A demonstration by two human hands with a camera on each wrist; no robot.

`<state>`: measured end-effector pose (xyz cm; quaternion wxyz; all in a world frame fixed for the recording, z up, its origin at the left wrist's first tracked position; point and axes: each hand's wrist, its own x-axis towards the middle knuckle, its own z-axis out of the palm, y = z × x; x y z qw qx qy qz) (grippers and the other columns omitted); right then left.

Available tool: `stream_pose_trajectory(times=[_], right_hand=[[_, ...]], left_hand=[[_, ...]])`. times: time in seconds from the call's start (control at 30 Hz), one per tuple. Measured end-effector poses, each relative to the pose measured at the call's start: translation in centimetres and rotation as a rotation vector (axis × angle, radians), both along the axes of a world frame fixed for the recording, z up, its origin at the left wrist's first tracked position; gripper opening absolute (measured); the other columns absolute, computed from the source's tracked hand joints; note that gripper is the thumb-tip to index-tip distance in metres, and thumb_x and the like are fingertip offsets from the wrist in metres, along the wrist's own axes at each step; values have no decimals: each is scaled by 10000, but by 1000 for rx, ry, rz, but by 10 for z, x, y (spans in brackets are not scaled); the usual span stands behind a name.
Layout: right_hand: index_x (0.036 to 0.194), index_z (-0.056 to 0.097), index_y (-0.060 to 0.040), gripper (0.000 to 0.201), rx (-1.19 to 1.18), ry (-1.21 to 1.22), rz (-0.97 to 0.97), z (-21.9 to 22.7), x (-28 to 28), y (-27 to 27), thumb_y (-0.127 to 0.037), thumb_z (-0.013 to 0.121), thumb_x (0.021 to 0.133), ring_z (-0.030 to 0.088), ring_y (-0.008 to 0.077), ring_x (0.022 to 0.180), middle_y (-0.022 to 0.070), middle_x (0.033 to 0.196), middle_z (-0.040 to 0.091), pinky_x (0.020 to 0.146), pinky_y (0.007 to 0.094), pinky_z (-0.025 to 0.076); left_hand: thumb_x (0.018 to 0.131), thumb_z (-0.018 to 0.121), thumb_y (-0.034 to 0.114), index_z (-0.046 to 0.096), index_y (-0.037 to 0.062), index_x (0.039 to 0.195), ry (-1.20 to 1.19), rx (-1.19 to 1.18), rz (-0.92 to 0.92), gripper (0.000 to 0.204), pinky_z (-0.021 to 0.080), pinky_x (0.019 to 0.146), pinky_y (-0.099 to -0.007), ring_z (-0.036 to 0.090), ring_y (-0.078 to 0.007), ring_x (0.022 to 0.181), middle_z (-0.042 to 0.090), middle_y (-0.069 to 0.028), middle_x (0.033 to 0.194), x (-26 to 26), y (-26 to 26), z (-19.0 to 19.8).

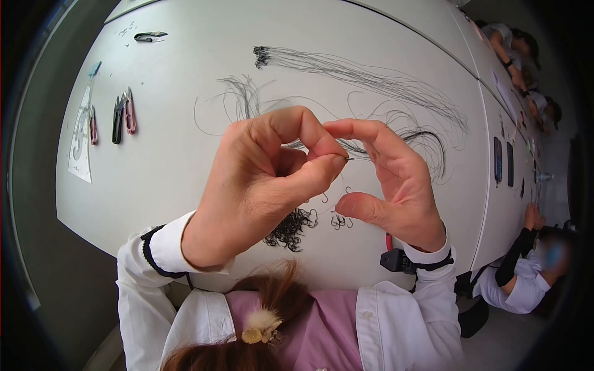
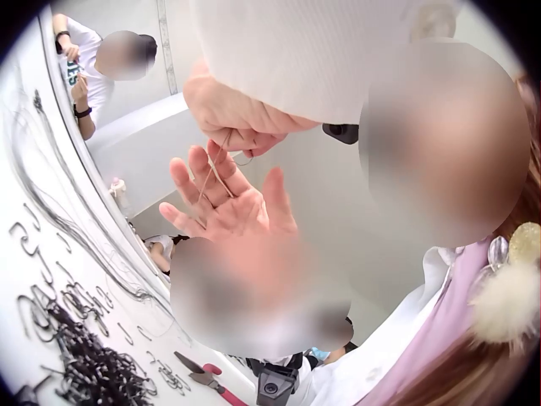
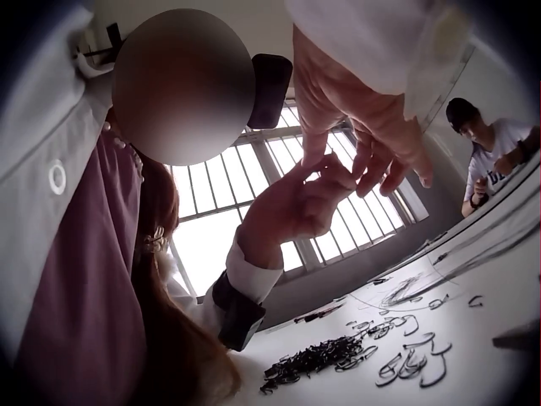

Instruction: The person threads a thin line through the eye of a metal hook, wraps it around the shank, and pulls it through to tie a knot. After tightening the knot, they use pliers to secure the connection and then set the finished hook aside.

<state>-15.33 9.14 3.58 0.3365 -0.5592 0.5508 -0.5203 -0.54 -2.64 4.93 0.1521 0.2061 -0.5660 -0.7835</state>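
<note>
In the head view the left hand [image 1: 253, 179] pinches a small dark hook [image 1: 349, 159] between thumb and forefinger. The right hand [image 1: 399, 179] faces it, thumb and forefinger spread apart, its forefinger tip close to the left hand. Thin line [image 2: 205, 180] crosses the spread fingers of the right hand [image 2: 241, 203] in the left wrist view, running up to the left hand [image 2: 237, 114]. Below the hands lie a pile of black hooks [image 1: 294, 232] and a few separate hooks [image 1: 341, 221]. The right wrist view shows both hands nearly touching; the hook cannot be made out there.
Bundles of thin line [image 1: 371, 80] with hooks at one end lie across the table [image 1: 173, 179]. Snips [image 1: 117, 120], a clear triangle ruler [image 1: 81, 136] and another snip [image 1: 150, 37] are at the left. Red-handled pliers [image 2: 221, 386] lie near the right arm. People sit at the far right.
</note>
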Motion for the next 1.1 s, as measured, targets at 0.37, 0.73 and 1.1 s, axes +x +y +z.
stream_pose_trajectory(times=[0.37, 0.73, 1.1], right_hand=[[792, 629, -14, 80, -14, 37, -160, 4, 10, 6, 7, 682, 735, 579, 121, 706, 41, 733, 630, 677, 259, 463], [804, 566, -26, 141, -50, -35, -201, 2, 21, 5, 66, 598, 702, 571, 140, 793, 77, 901, 567, 746, 262, 455], [862, 483, -38, 42, 316, -1067, -8, 15, 17, 3, -41, 520, 842, 443, 23, 548, 46, 755, 546, 549, 179, 449]], left_hand=[[810, 596, 41, 551, 61, 755, 32, 17, 47, 74, 323, 505, -166, 429, -3, 589, 588, 14, 743, -1, 4, -3], [814, 586, 10, 546, 27, 768, 50, -11, 81, 63, 402, 568, -181, 492, -30, 639, 572, -6, 762, 0, 8, -6], [824, 571, -4, 531, 15, 781, 100, -65, 142, 62, 420, 624, -191, 488, -40, 674, 542, -8, 771, 2, 8, -4]])
